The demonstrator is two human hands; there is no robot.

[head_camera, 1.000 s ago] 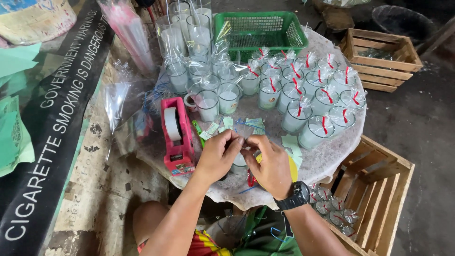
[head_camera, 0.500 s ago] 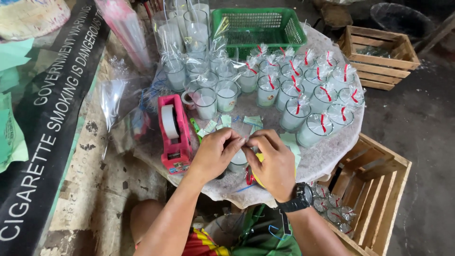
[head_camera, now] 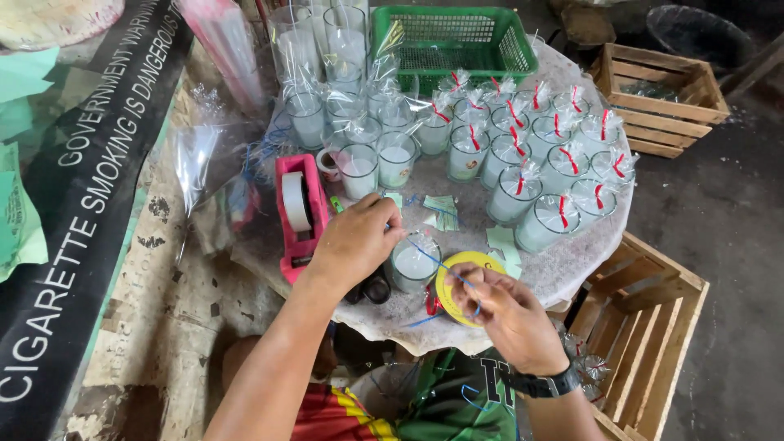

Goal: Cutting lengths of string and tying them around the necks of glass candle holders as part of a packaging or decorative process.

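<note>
My left hand (head_camera: 357,239) pinches one end of a thin blue ribbon (head_camera: 433,259) just left of a glass candle (head_camera: 413,263) wrapped in clear film near the table's front edge. The other end is pinched by my right hand (head_camera: 502,314), which wears a black wristwatch and sits lower right, over a yellow ribbon spool (head_camera: 459,282). The ribbon runs taut across the candle's top between both hands.
A pink tape dispenser (head_camera: 298,214) stands left of my hands. Several wrapped glass candles with red ties (head_camera: 535,175) fill the round table (head_camera: 572,261), with a green basket (head_camera: 449,37) behind. Wooden crates (head_camera: 661,98) lie to the right. Small green paper labels (head_camera: 441,211) are scattered about.
My hands were together over the candle; now they have drawn apart, the right hand moving down and right, stretching the blue ribbon between them.
</note>
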